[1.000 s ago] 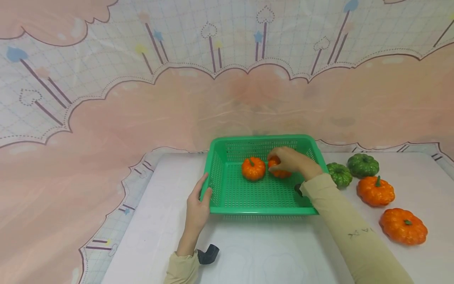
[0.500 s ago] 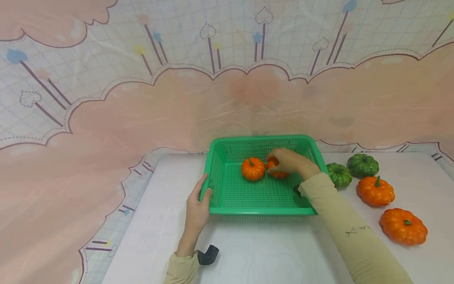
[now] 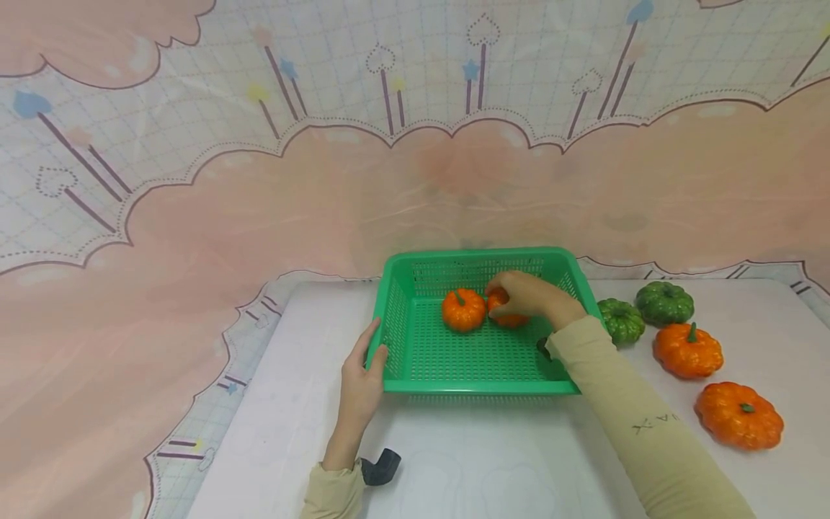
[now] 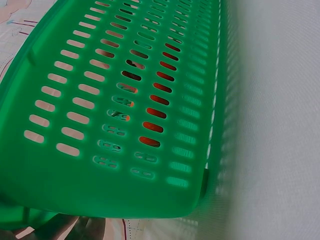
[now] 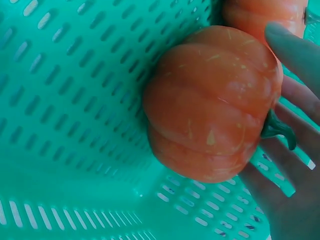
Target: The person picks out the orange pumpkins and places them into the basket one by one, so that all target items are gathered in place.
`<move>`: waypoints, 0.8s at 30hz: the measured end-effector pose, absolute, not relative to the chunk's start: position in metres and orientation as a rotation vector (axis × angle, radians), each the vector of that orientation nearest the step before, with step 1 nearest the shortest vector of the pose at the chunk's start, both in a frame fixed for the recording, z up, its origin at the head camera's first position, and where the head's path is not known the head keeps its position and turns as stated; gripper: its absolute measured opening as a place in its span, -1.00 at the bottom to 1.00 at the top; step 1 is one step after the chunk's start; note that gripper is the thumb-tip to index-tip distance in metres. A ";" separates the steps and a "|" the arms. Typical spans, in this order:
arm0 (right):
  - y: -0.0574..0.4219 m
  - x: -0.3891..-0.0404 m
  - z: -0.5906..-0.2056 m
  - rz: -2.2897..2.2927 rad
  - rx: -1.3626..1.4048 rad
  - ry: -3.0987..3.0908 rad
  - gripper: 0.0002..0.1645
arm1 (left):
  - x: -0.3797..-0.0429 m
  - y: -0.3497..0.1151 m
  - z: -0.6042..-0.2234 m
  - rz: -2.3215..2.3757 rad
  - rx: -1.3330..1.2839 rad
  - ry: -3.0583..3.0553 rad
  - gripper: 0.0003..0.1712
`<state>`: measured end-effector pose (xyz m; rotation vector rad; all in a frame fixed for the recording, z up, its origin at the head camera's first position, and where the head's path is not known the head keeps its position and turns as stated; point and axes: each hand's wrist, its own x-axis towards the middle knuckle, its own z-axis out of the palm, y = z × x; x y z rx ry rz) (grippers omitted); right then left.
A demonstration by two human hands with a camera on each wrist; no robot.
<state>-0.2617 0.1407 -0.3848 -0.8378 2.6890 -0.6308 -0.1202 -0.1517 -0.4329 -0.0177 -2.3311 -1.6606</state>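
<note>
A green plastic basket with perforated sides stands on the white table. My left hand grips its left rim, thumb on top and fingers on the outer side. Inside the basket, my right hand holds a small orange pumpkin with a curved green stem, its fingers spread round the stem side and the thumb at the top. Just left of that one sits another orange pumpkin, stem up. Through the slots, the left wrist view shows bits of orange.
To the right of the basket lie two green pumpkins, one close to its wall and one farther back. In front of them are two larger orange pumpkins. A patterned pink cloth hangs behind the table.
My right hand has shifted slightly left with the orange pumpkin, closer to the other one in the basket, then stayed nearly still. The left hand and basket have not visibly moved.
</note>
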 end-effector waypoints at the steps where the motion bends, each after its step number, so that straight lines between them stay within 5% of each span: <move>1: 0.141 -0.261 -0.385 -0.627 -0.836 2.692 -0.45 | -0.120 -0.152 -0.433 -1.661 -0.018 -2.330 -0.44; 24: 0.140 -0.251 -0.367 -0.501 -1.000 2.750 -0.50 | -0.120 -0.151 -0.431 -1.668 -0.017 -2.326 -0.45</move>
